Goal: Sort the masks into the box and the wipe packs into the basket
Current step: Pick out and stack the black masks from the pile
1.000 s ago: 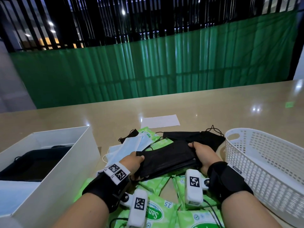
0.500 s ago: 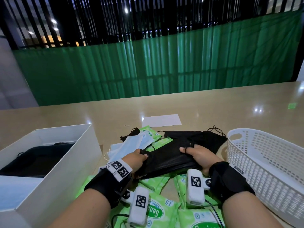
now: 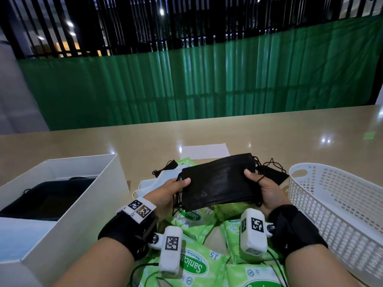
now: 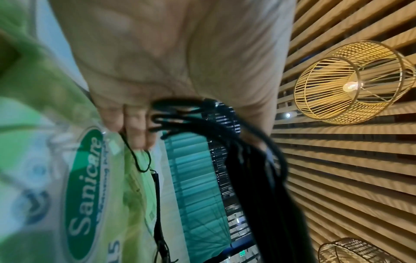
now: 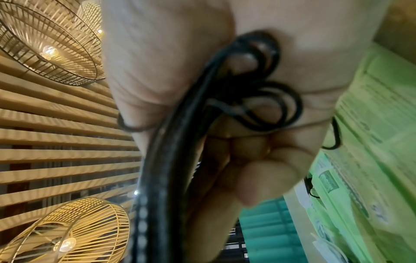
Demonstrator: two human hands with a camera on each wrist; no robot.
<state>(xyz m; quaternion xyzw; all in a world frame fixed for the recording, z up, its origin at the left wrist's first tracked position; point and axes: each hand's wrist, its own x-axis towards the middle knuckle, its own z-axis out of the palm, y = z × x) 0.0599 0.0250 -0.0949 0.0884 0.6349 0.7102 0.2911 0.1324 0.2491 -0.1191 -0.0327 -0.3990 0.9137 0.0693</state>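
Together, both hands carry a flat stack of black pleated face masks (image 3: 219, 183) lifted clear above the pile at the near middle of the beige polished desk (image 3: 290, 129). The left hand (image 3: 172, 193) clamps the stack's left short edge, thumb on top and fingers underneath, and the right hand (image 3: 263, 189) pinches the right short edge the same way; one black ear loop lies across a right finger. Gripping at both ends probably keeps the thin sheets squared so none slides out, and the wrist views show the loops bunched against each palm, likely to stop them snagging.

An open white cardboard box (image 3: 87, 199) stands at the near left edge of the desk with dark masks already lying in it, so the stack most likely goes that way next. A white perforated plastic basket (image 3: 331, 195) stands at the near right edge; it appears to hold no packs yet. Green plastic wipe packs (image 3: 199, 264) lie overlapping under the wrists along the near edge, not yet sorted. Beyond the held stack, pale blue face masks (image 3: 157, 181) and another black mask (image 3: 273, 175) rest on the pile, and a white sheet of paper (image 3: 205, 151) lies flat further toward the desk's middle.
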